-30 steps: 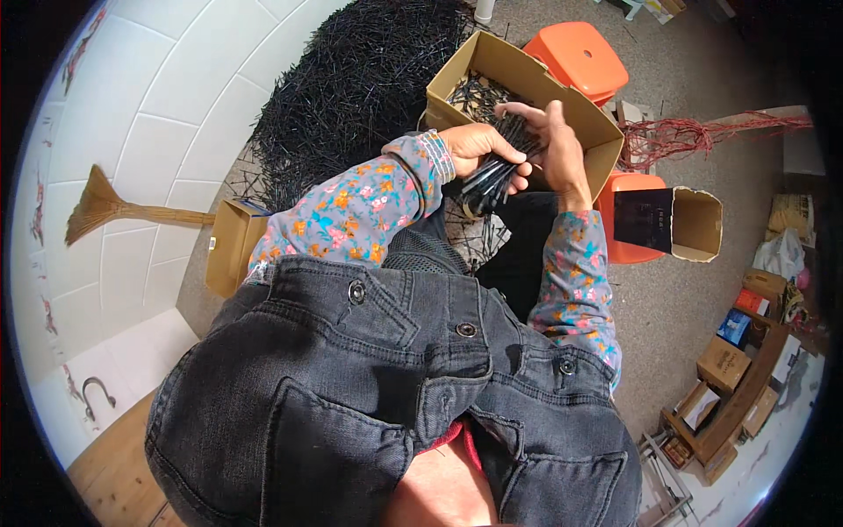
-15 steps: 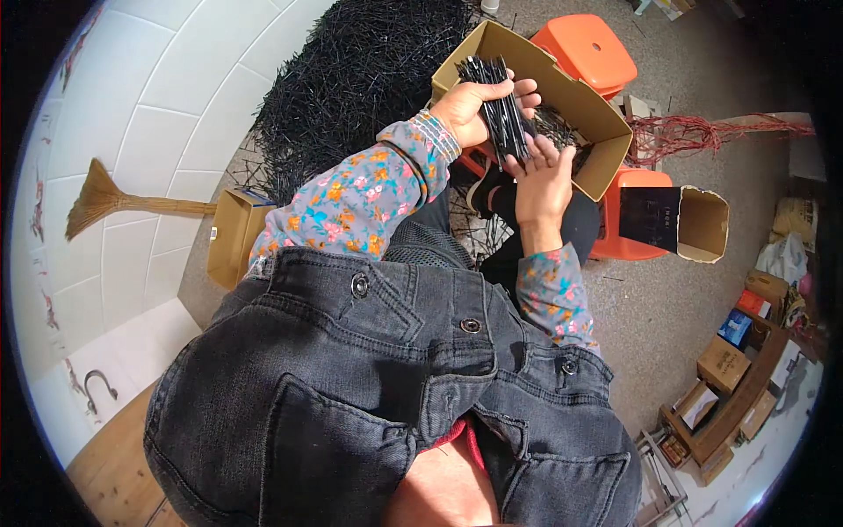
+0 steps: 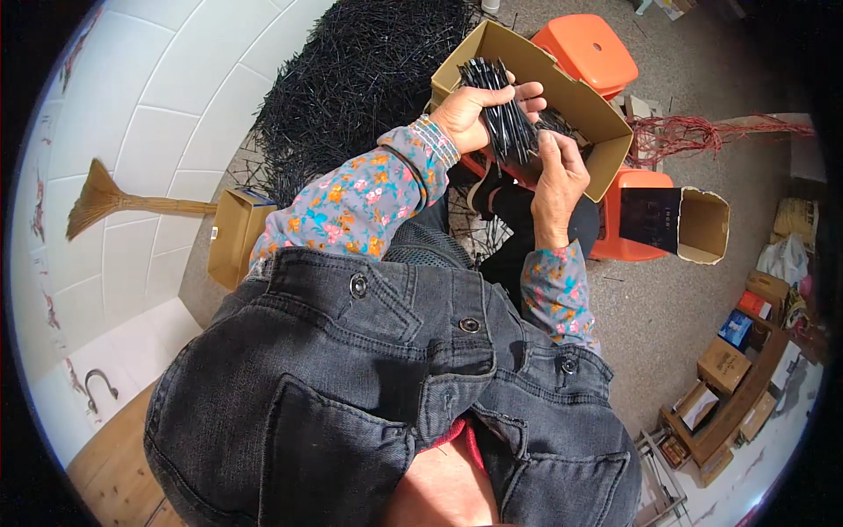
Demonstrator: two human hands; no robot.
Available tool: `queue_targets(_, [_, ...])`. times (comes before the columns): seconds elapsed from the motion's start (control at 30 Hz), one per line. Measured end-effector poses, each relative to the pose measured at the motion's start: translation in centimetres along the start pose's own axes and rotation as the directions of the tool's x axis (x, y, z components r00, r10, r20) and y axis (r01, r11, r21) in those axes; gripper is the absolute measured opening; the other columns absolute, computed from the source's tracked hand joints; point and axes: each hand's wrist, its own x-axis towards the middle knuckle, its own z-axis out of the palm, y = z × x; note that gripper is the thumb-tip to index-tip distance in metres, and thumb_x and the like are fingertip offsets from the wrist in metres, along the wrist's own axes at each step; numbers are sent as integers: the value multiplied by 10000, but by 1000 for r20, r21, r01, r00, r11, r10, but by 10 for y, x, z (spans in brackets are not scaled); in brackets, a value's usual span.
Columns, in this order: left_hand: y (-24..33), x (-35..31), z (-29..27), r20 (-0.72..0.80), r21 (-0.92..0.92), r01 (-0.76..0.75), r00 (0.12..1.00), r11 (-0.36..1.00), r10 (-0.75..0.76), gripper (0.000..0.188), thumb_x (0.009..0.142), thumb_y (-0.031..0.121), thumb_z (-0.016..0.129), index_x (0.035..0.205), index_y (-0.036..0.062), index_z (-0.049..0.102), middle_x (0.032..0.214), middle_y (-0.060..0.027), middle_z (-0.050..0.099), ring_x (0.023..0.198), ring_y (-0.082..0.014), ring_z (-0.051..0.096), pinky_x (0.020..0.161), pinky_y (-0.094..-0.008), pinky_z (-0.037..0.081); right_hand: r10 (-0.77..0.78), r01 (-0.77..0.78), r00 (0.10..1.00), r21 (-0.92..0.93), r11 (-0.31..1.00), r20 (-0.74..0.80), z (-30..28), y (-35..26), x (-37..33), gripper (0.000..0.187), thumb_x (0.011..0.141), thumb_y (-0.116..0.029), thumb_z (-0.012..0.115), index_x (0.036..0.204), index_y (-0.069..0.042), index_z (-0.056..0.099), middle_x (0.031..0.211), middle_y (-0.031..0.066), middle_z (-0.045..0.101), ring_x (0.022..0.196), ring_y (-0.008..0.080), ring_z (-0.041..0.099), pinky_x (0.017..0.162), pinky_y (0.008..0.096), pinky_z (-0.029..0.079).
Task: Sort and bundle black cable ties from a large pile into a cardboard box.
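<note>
A bundle of thin, shiny black strips lies across my left hand, whose thumb closes over it. The strips slant from upper left to lower right, their lower ends beside my right hand. That hand's thumb and fingers are pinched together at the right of those ends; what is between them is too small to tell. Both hands are above an open cardboard box, where more dark strips lie, partly hidden by my fingers.
A large heap of black strips spreads beyond my left arm. Orange stools stand around the box, with a small open carton at right. Red strands lie farther right. A broom and another box are at left.
My right hand has turned from open and palm-up to a pinch, moving slightly right of the strip ends. The left hand still holds the bundle in nearly the same place.
</note>
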Motion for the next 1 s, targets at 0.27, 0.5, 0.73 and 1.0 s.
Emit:
queue_targets(0.27, [2, -2, 0, 63, -21, 2, 998, 1000, 0, 155, 863, 37, 518, 1012, 79, 515, 1184, -183, 541, 1101, -339, 522, 948, -463, 432, -137, 142, 990, -176, 974, 46, 0, -9, -2, 61, 838, -52, 598, 839, 8, 599, 790, 5, 550, 714, 81, 497, 656, 213, 410])
queue_targets(0.5, [1, -4, 3, 80, -65, 32, 996, 997, -27, 151, 876, 48, 498, 1019, 95, 510, 1196, -170, 539, 1114, -340, 515, 954, -466, 425, -436, 442, 893, -399, 803, 111, -2, -17, -1, 63, 806, -26, 599, 825, 20, 560, 747, 61, 530, 678, 145, 502, 629, 253, 405])
queue_targets(0.73, [0, -5, 0, 81, -11, 29, 996, 1000, -28, 123, 886, 70, 489, 1005, 95, 510, 1205, -160, 537, 1122, -337, 511, 952, -477, 423, -271, 251, 959, -201, 947, -78, 0, -17, -6, 36, 848, -36, 544, 831, -5, 543, 771, 26, 539, 698, 125, 498, 636, 237, 404])
queue_targets(1.0, [2, -6, -5, 45, -20, 22, 999, 1000, -21, 104, 890, 82, 487, 992, 82, 508, 1200, -169, 537, 1113, -351, 514, 945, -482, 429, -86, 141, 955, 178, 974, -284, -27, -39, 21, 59, 836, -19, 508, 845, -2, 563, 776, 58, 599, 709, 102, 507, 669, 216, 412])
